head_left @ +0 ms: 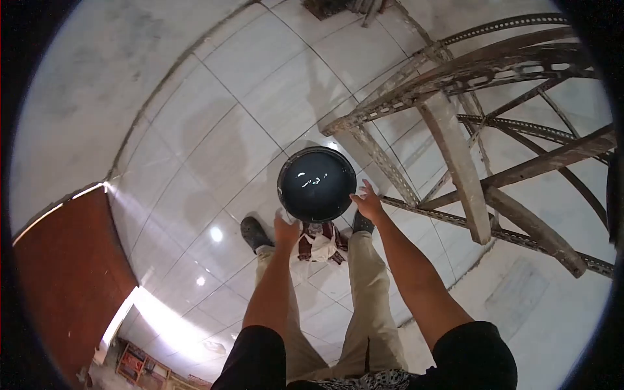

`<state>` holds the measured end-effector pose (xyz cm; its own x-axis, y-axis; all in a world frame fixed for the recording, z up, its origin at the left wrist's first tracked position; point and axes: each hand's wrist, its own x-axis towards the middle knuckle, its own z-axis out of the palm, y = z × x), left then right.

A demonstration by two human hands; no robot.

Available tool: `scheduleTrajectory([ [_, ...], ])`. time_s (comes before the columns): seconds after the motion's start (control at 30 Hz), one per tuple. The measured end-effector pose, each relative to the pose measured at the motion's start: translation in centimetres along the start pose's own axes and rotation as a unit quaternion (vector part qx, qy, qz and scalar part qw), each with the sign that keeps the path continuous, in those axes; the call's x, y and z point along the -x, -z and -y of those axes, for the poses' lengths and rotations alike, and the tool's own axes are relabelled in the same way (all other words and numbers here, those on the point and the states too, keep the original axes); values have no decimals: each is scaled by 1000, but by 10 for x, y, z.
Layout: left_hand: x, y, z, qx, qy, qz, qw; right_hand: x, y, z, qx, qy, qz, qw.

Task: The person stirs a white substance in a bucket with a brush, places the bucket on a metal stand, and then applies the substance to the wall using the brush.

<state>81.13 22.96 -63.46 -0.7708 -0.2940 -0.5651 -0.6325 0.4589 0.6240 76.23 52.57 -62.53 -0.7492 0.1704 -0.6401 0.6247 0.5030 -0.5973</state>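
Observation:
A round black bucket (316,184) stands on the tiled floor in front of my feet, with dark, shiny liquid-looking contents catching the light. My right hand (368,203) is at the right side of its rim, fingers spread and curved. At the lower left of the bucket is my left hand (286,229), close to the rim, its fingers partly hidden and apparently apart. Between my shoes lies a bundled white and dark red cloth (320,247), just below the bucket.
To the right stands a splattered scaffold-like frame (448,156) of perforated metal bars and wooden beams, its near end close to my right hand. A reddish-brown panel (78,273) is at the left. Dark items (344,8) lie by the far wall.

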Motion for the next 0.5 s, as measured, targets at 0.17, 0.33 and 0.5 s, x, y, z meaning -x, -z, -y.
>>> scheduleTrajectory([
  [0.17, -55, -20, 31, 189, -64, 106, 974, -25, -32, 0, 12, 34, -71, 997],
  [0.33, -64, -15, 22, 170, 49, 121, 977, -40, -29, 14, -77, -68, -47, 994],
  [0.5, -68, 20, 3, 271, 139, 163, 939, -54, -43, -4, -128, -77, -63, 987],
])
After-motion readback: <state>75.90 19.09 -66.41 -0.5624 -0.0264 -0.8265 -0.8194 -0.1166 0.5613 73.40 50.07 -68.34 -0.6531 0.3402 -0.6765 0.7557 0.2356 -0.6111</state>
